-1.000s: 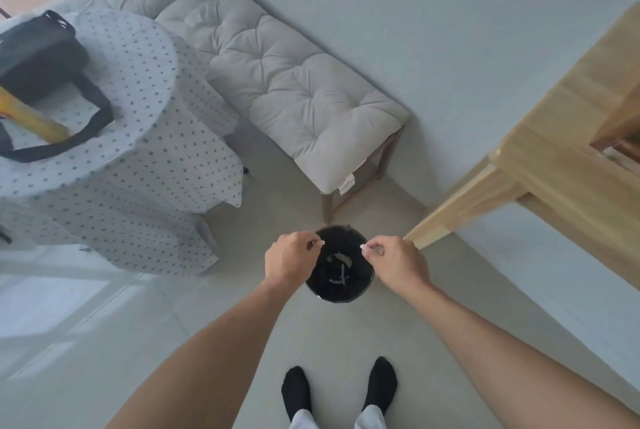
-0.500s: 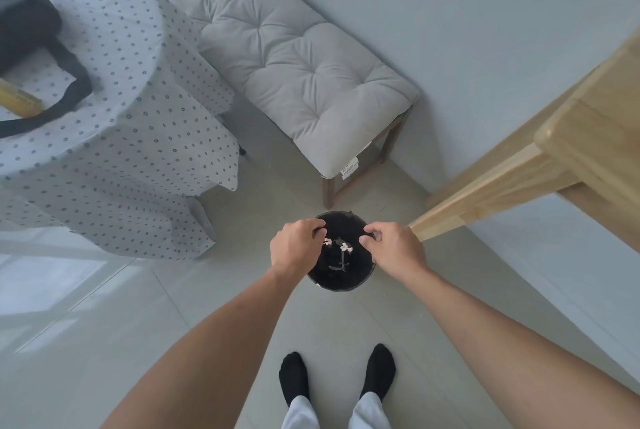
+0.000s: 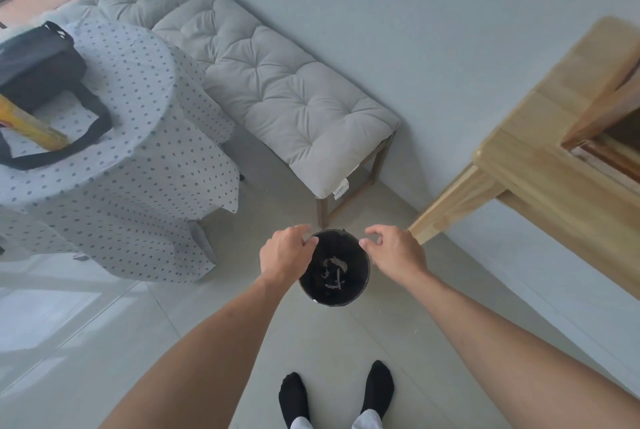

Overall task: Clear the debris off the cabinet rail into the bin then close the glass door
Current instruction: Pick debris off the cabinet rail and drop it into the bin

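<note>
Black plastic forms the round bin (image 3: 334,297) on the pale floor tiles (image 3: 398,324), and pale scraps of debris (image 3: 334,271) lie scattered at its bottom. Both hands hover above its rim: the left hand (image 3: 287,255) with fingers loosely curled, the right hand (image 3: 394,252) spread wider; neither visibly holds anything. Dumping looks finished, as I judge it. Next comes turning right to the wooden cabinet (image 3: 554,138), whose rail and glass door I cannot make out here, and shutting that door.

Head camera looks steeply down (wide-angle) at the floor (image 3: 104,342) from standing height.
</note>
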{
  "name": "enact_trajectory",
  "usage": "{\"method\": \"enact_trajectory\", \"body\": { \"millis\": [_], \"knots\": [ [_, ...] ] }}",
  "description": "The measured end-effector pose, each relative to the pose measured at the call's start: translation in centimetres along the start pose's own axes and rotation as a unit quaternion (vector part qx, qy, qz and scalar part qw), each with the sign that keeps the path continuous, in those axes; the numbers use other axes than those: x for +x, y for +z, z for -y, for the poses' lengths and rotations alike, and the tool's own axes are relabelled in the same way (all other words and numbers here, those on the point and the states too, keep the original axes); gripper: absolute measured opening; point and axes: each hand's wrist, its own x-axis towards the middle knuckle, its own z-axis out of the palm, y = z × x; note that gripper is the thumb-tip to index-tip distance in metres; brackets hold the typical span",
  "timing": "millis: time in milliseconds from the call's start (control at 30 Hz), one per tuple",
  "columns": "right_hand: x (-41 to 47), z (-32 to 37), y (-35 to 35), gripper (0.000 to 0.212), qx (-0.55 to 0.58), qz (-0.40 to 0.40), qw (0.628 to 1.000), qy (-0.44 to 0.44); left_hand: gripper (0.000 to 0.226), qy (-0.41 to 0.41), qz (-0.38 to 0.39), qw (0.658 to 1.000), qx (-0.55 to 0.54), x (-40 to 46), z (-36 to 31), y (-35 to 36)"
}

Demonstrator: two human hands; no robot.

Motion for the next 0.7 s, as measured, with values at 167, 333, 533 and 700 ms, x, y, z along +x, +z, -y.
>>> {"method": "enact_trajectory", "body": {
  "millis": [167, 333, 533, 700],
  "knots": [
    [-2.6, 2.0, -4.8, 0.039, 0.025, -0.033, 0.999, -0.012, 0.036, 0.037, -0.029, 0.999, -0.013, -1.5, -2.6, -4.9],
    [-6.0, 4.6, -10.9, 0.039, 0.036, -0.08, 0.996, -0.031, 0.047, 0.068, -0.053, 0.996, -0.008, -3.4, -6.1, -10.3],
    [-9.6, 6.0, -17.8, 0.04, 0.054, -0.154, 0.985, -0.048, 0.065, 0.12, -0.075, 0.99, -0.019, -5.1, -11.3, -15.4],
    [-12.2, 4.4, -21.8, 0.042, 0.07, -0.206, 0.976, -0.028, 0.07, 0.183, -0.077, 0.98, -0.025, -6.2, -16.2, -16.6]
  ]
}}
